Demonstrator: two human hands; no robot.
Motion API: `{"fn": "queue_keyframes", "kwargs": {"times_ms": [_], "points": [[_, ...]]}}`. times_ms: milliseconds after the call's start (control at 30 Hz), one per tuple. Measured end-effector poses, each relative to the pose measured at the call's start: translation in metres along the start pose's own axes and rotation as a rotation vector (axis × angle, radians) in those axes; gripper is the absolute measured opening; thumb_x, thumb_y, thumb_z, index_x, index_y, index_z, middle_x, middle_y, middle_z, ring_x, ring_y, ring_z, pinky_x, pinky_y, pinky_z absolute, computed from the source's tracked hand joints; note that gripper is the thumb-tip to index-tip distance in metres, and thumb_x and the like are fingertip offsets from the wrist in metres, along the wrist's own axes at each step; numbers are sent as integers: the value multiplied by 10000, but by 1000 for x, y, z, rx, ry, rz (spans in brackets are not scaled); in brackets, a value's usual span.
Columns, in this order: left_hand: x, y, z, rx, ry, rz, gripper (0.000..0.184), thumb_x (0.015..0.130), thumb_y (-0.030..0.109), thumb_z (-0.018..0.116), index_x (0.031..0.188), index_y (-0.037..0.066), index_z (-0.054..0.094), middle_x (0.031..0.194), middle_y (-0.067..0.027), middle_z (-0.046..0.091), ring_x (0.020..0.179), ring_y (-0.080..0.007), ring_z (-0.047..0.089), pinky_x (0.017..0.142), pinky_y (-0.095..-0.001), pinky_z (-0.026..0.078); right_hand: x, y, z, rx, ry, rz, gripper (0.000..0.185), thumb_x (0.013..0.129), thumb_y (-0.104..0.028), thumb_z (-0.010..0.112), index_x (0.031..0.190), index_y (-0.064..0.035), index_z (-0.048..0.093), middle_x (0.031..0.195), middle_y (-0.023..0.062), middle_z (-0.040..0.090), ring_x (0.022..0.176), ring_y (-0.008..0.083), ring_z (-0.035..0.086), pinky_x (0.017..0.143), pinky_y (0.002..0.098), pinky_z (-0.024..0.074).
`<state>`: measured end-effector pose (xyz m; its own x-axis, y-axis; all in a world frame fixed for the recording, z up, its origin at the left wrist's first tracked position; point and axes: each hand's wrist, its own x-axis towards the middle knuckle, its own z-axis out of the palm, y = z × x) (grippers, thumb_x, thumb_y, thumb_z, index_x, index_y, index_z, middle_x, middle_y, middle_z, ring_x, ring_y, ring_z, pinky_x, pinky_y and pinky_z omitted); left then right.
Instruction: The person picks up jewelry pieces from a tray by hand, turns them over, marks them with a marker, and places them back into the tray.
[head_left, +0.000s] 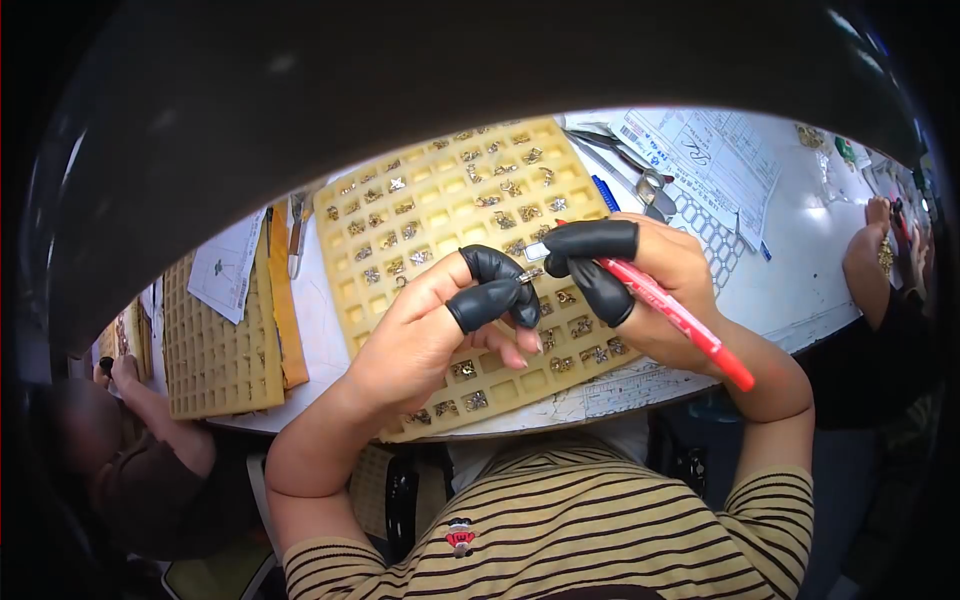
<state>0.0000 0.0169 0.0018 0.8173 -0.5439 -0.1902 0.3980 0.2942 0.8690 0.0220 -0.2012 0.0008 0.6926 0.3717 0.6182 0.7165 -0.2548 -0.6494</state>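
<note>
My left hand (422,308), with black finger cots on thumb and forefinger, pinches a small shiny metal jewelry piece (531,274). Its exact kind is too small to make out. My right hand (665,268), with the same black covers, is closed around a red marker pen (680,318), its rear end pointing down to the right. By the right fingertips shows a small white rectangle (537,251); I cannot tell whether it is part of the pen. Both hands meet above a yellow compartment tray (440,222), whose cells hold many small metal jewelry pieces. The hands hide some cells.
A second yellow tray (215,362) lies left, with papers (228,262) on it. Printed sheets (715,150), tweezers-like tools (612,150), a tape roll (652,184) and a blue pen (605,194) lie right. Other people sit at both sides; a co-worker's arm (866,262) rests at right.
</note>
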Motion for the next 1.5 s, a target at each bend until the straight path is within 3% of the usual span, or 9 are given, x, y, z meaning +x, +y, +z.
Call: {"fn": "queue_keyframes", "kwargs": {"times_ms": [267, 367, 433, 467, 533, 667, 767, 1000, 1500], "points": [[1, 1, -2, -65, -71, -55, 215, 964, 161, 470, 1075, -15, 523, 953, -126, 606, 846, -179, 632, 704, -283, 530, 2, -1, 2, 23, -87, -35, 243, 691, -14, 711, 930, -19, 668, 777, 104, 645, 688, 256, 626, 618, 325, 490], [1, 0, 6, 61, 39, -63, 229, 944, 108, 512, 1136, -15, 513, 1033, -103, 588, 875, -158, 614, 715, -269, 528, 2, 0, 0, -51, -90, -99, 252, 670, -26, 720, 915, -25, 660, 763, 101, 634, 686, 257, 620, 605, 330, 481], [1, -5, 14, 267, 189, 180, 310, 876, 28, 596, 1177, 4, 523, 1109, -78, 555, 911, -141, 588, 715, -254, 524, 2, 0, 0, -102, -93, -134, 256, 659, -29, 721, 907, -28, 656, 752, 99, 626, 680, 258, 615, 594, 334, 476], [1, -5, 12, 267, 189, 180, 310, 876, 28, 596, 1177, 4, 523, 1109, -78, 555, 911, -141, 588, 715, -254, 524, 2, 0, 0, -139, -93, -151, 271, 638, -32, 721, 900, -29, 654, 738, 94, 611, 660, 255, 604, 579, 337, 468], [1, -5, 8, 902, 227, 504, 389, 800, -28, 656, 1171, 34, 553, 1163, -67, 517, 931, -130, 566, 696, -247, 519, 2, 1, 0, -175, -92, -168, 285, 617, -34, 720, 894, -31, 652, 724, 90, 595, 640, 253, 593, 564, 340, 460], [1, -5, 10, 1131, 272, 662, 292, 751, -20, 684, 1033, 25, 625, 972, -88, 595, 793, -189, 594, 639, -274, 501, 0, 0, 0, -221, -113, -194, 339, 561, -53, 715, 895, -30, 655, 704, 82, 564, 612, 254, 568, 541, 347, 448], [1, -5, 11, 1141, 272, 671, 237, 737, -16, 690, 967, 17, 641, 874, -88, 609, 731, -211, 594, 626, -292, 491, -2, 2, 0, -236, -122, -206, 343, 560, -55, 711, 898, -25, 658, 706, 83, 564, 612, 254, 566, 536, 344, 447], [2, -5, 10, 1101, 280, 649, 219, 740, -18, 690, 951, 15, 643, 875, -88, 612, 741, -207, 599, 636, -296, 489, 3, 1, 1, -118, -57, -137, 303, 602, -19, 686, 904, -5, 662, 733, 105, 610, 623, 273, 583, 555, 348, 462], [2, -5, 11, 1080, 275, 632, 208, 742, -21, 685, 944, -4, 639, 884, -104, 619, 780, -223, 609, 670, -306, 495, 2, -4, -2, -177, -119, -140, 282, 602, -32, 700, 880, -8, 662, 752, 126, 624, 647, 280, 611, 569, 345, 482]]}}
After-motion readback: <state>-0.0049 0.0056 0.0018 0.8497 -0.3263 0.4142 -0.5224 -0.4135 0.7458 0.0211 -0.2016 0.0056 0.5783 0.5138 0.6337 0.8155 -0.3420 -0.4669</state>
